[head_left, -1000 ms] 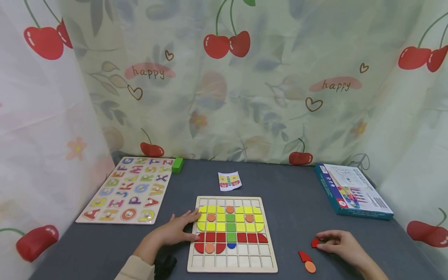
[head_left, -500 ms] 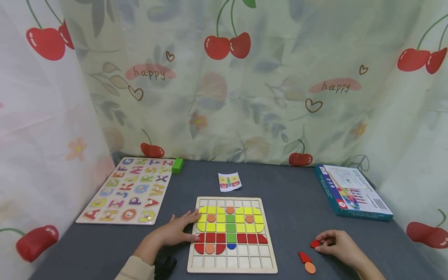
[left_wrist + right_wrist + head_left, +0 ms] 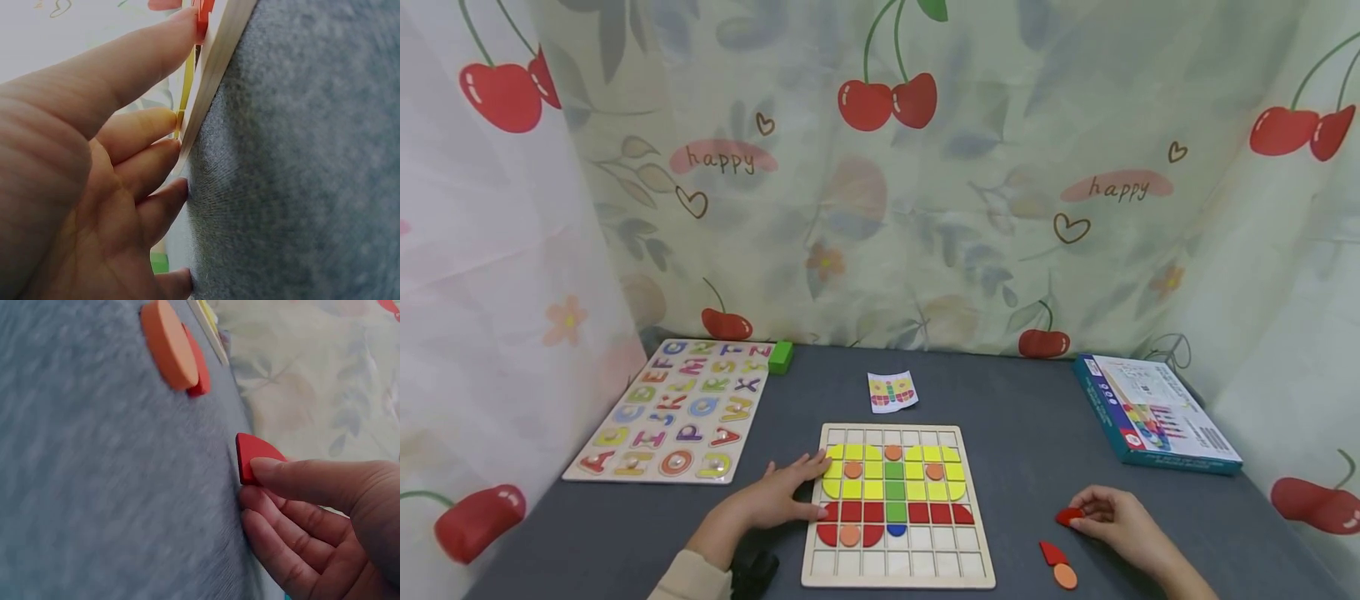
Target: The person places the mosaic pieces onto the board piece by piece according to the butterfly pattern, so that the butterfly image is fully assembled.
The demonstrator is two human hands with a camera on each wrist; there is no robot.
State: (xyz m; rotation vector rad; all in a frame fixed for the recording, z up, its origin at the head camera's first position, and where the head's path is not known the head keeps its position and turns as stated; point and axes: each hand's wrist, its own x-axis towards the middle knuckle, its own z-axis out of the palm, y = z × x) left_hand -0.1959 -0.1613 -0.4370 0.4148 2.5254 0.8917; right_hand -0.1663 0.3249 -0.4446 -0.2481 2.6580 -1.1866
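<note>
My left hand rests on the left edge of a wooden grid board, thumb and fingertips on its rim, fingers mostly straight. Yellow, red, green, orange and blue pieces fill many of the board's cells in a butterfly-like pattern; cells at lower right and along the bottom are bare. To the right of the board, my right hand pinches a red quarter-circle piece between thumb and fingers, close over the table. Near that hand lie another red quarter-circle piece and an orange disc, touching each other.
A small picture card of a butterfly lies behind the board. At left is an alphabet puzzle board with a green block at its corner. A flat box lies at back right, before a patterned curtain.
My right hand has shifted slightly left with the red quarter-circle piece, which has turned in its fingers. My left hand stays in place on the board.
</note>
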